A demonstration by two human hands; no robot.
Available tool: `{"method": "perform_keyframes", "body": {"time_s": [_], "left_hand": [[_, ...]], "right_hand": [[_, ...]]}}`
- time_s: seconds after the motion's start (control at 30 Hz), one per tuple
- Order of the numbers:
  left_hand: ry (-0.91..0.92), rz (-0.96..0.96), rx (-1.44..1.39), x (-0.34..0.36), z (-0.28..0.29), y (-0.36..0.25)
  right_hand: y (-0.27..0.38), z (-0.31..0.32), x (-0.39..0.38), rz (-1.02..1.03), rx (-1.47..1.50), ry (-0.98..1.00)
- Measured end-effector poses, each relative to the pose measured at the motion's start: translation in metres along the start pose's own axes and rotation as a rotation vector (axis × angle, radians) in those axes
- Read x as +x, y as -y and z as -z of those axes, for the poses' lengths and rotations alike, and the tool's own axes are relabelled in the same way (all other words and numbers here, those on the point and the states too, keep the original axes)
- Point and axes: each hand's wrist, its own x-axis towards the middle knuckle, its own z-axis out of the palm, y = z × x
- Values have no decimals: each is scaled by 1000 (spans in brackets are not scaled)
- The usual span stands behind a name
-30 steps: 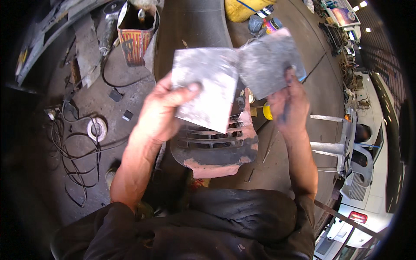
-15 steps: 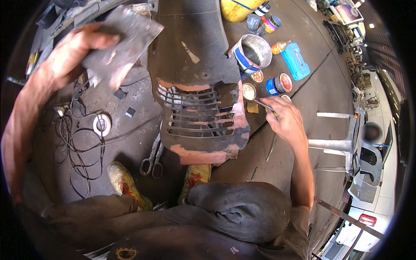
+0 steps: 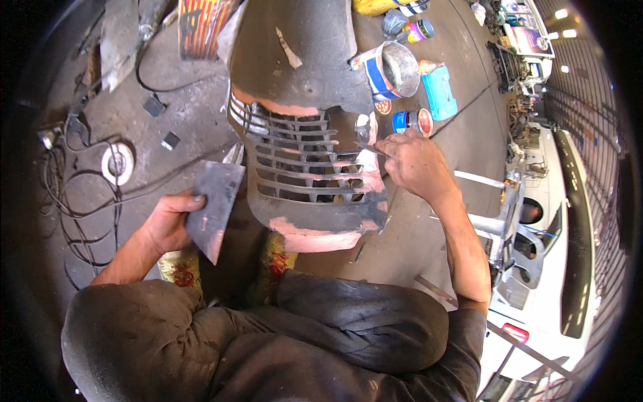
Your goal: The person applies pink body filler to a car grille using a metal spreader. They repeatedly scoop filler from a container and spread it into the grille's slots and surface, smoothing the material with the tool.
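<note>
My left hand (image 3: 169, 224) grips a flat dark board (image 3: 216, 208) by its edge, thumb on top; pinkish smears mark its surface. This board is held near my left foot, left of a dark plastic vehicle panel (image 3: 305, 224) with a slatted grille. My right hand (image 3: 416, 163) is closed around a thin, narrow spatula (image 3: 368, 147), most of it hidden by the fingers. Its tip points left over the panel's right edge, beside the slats. Pink filler (image 3: 315, 240) covers patches along the panel's lower edge and right side.
Beyond my right hand stand a blue-labelled can (image 3: 411, 122), a white-and-blue bucket (image 3: 395, 70) and a light-blue plastic case (image 3: 439, 92). Cables (image 3: 80, 194) and a white disc (image 3: 118, 164) lie on the left floor. A metal stand (image 3: 479, 179) is to the right.
My left hand has brought the board down and nearer my body. My right hand has moved the spatula from an open can of pale paste leftward to the panel's edge.
</note>
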Motion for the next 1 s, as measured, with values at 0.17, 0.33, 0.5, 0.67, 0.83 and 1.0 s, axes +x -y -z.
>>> {"method": "perform_keyframes", "body": {"time_s": [0.17, 0.33, 0.5, 0.67, 0.83, 1.0], "left_hand": [[184, 136, -115, 26, 1, 5], [260, 156, -198, 36, -3, -2], [292, 169, -259, 43, 5, -4], [305, 177, -284, 46, 4, -7], [309, 227, -272, 50, 10, -8], [277, 214, -243, 48, 7, -9]], "right_hand": [[23, 16, -1, -91, -35, 133], [39, 33, -10, -183, 4, 231], [43, 36, -12, -198, -5, 282], [51, 47, -11, -245, -7, 329], [53, 52, -8, -261, -23, 351], [43, 56, -4, -281, 32, 316]]}}
